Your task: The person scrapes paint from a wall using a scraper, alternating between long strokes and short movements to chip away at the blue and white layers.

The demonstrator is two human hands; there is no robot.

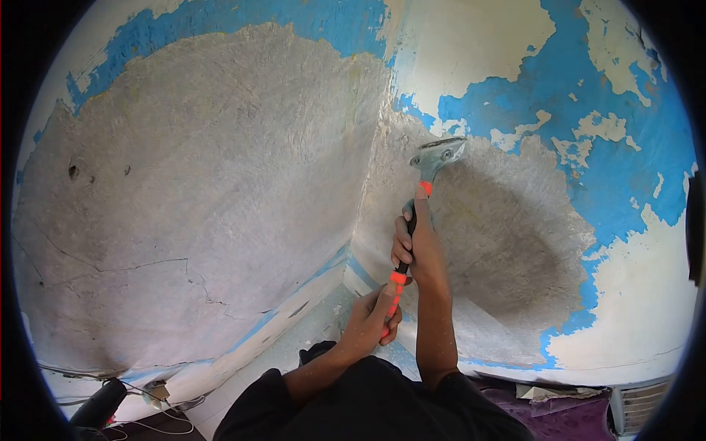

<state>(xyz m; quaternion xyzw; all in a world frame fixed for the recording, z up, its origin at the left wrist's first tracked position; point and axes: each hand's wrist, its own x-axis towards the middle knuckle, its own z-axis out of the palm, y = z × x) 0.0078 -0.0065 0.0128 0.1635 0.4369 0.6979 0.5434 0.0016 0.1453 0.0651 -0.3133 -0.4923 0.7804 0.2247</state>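
Both my hands grip one long-handled wall scraper [435, 156], with a wide metal head and a black and orange handle. My right hand [421, 239] wraps round the upper handle, its thumb along the shaft just below the head. Lower down, my left hand [373, 317] closes round the orange end of the handle. The scraper's blade lies at or against the right wall, near the corner, at the upper edge of a bare grey patch [507, 242]. Blue paint [478, 110] and cream paint [471, 44] border that patch.
Bare grey plaster [198, 169] with cracks and small holes covers most of the left wall. Cables and a wall socket [157, 391] are at lower left beside a dark cylindrical object [101, 404]. Purple cloth [544, 413] and a slatted vent [641, 408] show at lower right.
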